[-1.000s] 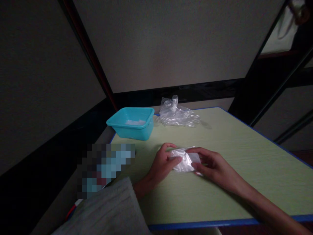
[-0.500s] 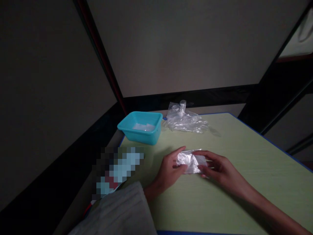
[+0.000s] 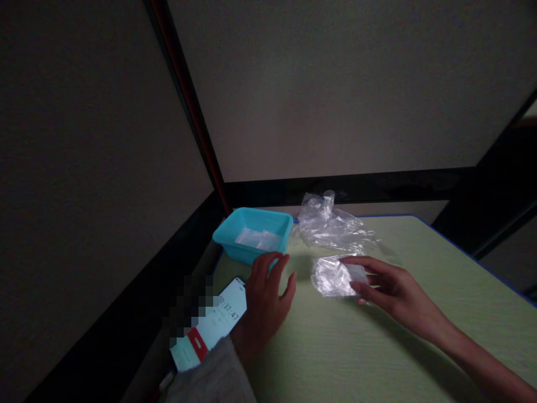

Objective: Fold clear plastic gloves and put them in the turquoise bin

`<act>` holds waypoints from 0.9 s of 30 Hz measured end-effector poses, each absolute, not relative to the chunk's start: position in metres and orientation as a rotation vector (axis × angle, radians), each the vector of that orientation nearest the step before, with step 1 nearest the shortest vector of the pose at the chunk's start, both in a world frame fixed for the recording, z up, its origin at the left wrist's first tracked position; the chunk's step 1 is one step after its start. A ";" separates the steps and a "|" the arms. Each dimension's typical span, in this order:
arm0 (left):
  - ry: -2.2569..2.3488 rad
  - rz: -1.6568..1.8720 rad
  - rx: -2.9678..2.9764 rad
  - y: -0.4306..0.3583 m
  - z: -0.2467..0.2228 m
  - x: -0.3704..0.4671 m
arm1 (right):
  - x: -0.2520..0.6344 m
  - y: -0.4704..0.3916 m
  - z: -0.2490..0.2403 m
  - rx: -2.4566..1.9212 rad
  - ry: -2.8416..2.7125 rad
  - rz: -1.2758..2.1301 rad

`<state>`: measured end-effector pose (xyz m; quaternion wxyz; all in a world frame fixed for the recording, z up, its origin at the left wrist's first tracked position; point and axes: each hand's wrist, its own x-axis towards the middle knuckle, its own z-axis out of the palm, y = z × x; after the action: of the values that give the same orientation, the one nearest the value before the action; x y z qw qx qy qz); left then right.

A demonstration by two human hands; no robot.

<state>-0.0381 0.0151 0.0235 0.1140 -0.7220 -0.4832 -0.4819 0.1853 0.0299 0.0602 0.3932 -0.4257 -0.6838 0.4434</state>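
My right hand (image 3: 386,285) pinches a small folded piece of clear plastic (image 3: 333,276) by its right side, just over the table. The plastic is shiny and roughly rectangular, with a rounded left end; it may be a bag or a glove. Fingers apart and holding nothing, my left hand (image 3: 268,294) is between the phone and the plastic, in front of a turquoise basin (image 3: 235,247). Inside the basin lie flat whitish clear plastic pieces (image 3: 258,239).
A crumpled heap of clear plastic (image 3: 331,224) lies at the table's back edge. A lit phone (image 3: 220,322) showing a timer rests at the left, partly behind my left wrist and blurred squares. The pale green table (image 3: 327,358) has a blue edge; dark-trimmed walls stand behind and left.
My left hand has let go of the folded plastic and moved left, its fingers opening. My right hand still holds the plastic. The view has shifted, so the table things appear lower and further right.
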 end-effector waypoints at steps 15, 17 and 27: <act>-1.661 -0.938 -2.062 0.038 0.020 -0.056 | 0.191 0.048 0.055 -1.127 -1.722 1.089; -1.631 -0.983 -2.086 0.036 0.021 -0.054 | 0.193 0.048 0.056 -1.145 -1.719 1.067; -1.453 -0.977 -2.227 0.021 0.015 -0.036 | 0.199 0.056 0.074 -1.259 -1.615 0.894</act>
<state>-0.0359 0.0210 0.0155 0.1540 -0.7768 -0.5068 -0.3407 0.1994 0.0556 0.0744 0.4382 -0.5065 -0.6497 0.3595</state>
